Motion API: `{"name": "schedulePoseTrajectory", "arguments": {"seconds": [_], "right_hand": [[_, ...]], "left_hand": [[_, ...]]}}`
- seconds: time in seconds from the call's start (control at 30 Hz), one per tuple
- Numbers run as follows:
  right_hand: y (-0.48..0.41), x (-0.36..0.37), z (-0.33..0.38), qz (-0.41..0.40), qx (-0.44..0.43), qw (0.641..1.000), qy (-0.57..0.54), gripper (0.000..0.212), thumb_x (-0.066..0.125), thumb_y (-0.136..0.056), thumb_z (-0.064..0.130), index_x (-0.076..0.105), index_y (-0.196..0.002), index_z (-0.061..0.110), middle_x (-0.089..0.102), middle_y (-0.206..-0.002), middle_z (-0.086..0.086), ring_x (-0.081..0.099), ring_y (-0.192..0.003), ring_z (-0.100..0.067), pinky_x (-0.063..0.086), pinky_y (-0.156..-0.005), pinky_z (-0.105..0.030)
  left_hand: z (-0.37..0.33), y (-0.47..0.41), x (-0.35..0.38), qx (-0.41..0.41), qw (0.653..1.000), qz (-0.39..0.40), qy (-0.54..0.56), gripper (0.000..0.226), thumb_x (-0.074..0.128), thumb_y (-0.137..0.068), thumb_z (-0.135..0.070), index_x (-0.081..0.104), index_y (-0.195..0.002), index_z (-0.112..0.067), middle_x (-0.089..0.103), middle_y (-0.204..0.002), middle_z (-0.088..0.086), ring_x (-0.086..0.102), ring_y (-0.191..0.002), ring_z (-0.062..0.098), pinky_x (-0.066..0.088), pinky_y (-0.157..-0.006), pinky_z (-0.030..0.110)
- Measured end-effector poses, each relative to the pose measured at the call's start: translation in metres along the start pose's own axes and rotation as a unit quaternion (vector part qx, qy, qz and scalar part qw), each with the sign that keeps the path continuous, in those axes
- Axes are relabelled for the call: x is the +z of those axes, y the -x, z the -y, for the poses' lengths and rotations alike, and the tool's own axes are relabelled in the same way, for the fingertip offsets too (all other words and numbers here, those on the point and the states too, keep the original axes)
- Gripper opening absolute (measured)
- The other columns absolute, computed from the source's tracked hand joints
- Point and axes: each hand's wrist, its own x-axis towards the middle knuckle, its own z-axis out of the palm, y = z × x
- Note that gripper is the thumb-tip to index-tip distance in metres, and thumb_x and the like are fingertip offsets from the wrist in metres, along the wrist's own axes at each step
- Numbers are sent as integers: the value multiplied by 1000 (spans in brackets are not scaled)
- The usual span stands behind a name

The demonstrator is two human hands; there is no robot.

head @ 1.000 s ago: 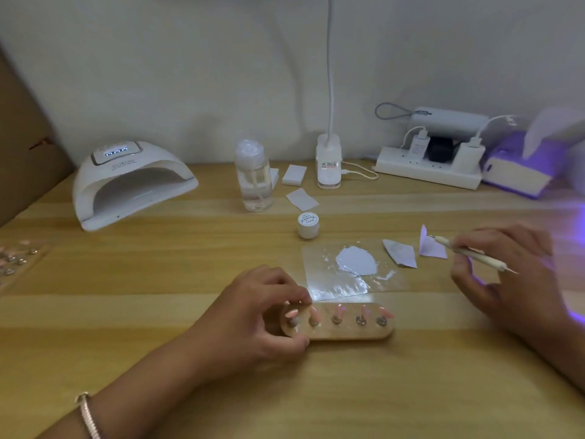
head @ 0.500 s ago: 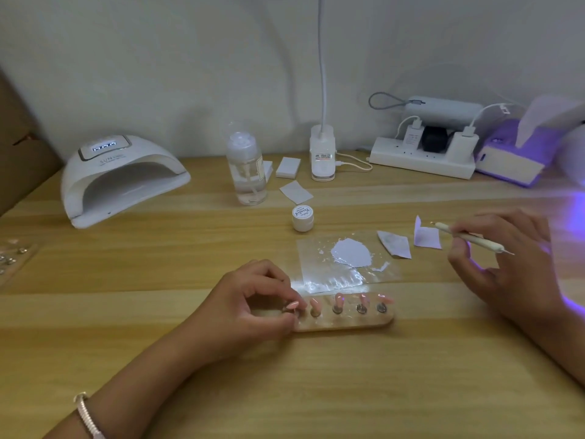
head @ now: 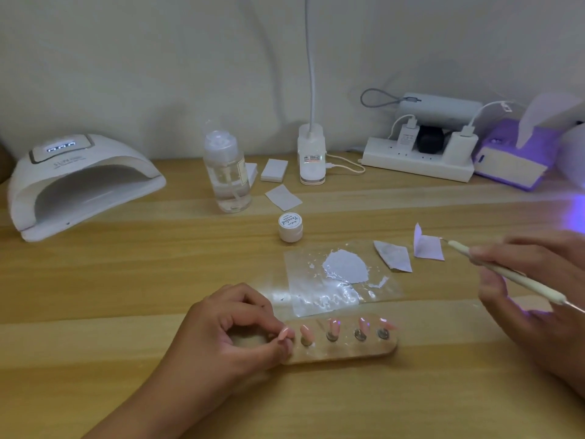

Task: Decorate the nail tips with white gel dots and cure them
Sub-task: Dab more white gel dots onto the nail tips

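Left hand (head: 228, 337) has closed its grip on the end nail tip (head: 286, 333); right hand (head: 538, 299) pinches dotting tool (head: 512, 274), pointing far-left.

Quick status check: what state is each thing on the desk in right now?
Lamp: display lit, nothing seen inside.
Gel jar: upright, lid on.
Bottle: upright, part full.
Palette: smeared with white gel.
Holder: flat on desk, carrying tips.
Leftmost tip: pinched by left hand.
Dotting tool: held by right hand, above desk.
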Motion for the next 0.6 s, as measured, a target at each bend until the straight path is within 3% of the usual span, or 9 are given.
{"name": "schedulePoseTrajectory", "arguments": {"seconds": [0.1,0.17,0.27,0.3,0.4,0.47,0.6], "right_hand": [[-4,1,12,0,19,999,-39,21,48,-94,25,68,-98,17,66,-84,-1,59,-89,-21,47,-81,-61],[-6,2,21,-1,77,992,-99,14,52,-90,26,64,-96,24,67,-84,-1,62,-90,-24,48,-87,-54],[-11,11,34,9,202,950,-236,8,57,-86,39,61,-91,35,71,-84,10,66,-90,-6,45,-86,-13],[-14,17,37,23,224,938,-265,11,59,-84,42,62,-91,34,71,-85,11,65,-88,-4,43,-82,-8],[-26,39,41,83,235,920,-303,13,62,-81,42,64,-86,30,70,-83,14,58,-83,-3,41,-75,-7],[-36,53,44,110,222,918,-309,3,66,-85,30,64,-83,28,68,-80,20,57,-80,2,39,-73,-6],[-41,65,41,134,220,912,-318,17,70,-89,11,67,-84,27,70,-78,17,59,-77,2,40,-74,-11]], "left_hand": [[-3,2,1,-4,1000,-11,1,19,76,-56,-53,78,-66,-37,66,-79,-10,64,-78,9,46,-73,19],[-6,3,2,-9,1000,-16,5,19,79,-54,-51,78,-65,-35,66,-78,-10,64,-77,8,46,-72,16],[-10,2,6,-19,999,-30,13,11,84,-54,-35,78,-61,-29,66,-74,-8,63,-72,5,45,-67,14],[-10,2,7,-19,999,-36,16,9,84,-54,-31,78,-59,-27,66,-72,-7,62,-70,4,44,-65,13],[-11,4,9,-11,999,-41,25,12,88,-55,-28,77,-58,-25,66,-72,-5,62,-67,3,42,-63,10],[-10,6,9,-8,998,-46,32,16,93,-57,-27,77,-59,-23,67,-73,-3,63,-67,4,43,-63,10],[-8,6,8,1,999,-44,23,11,86,-56,-32,79,-64,-27,69,-76,-3,65,-71,7,45,-64,11]]}}
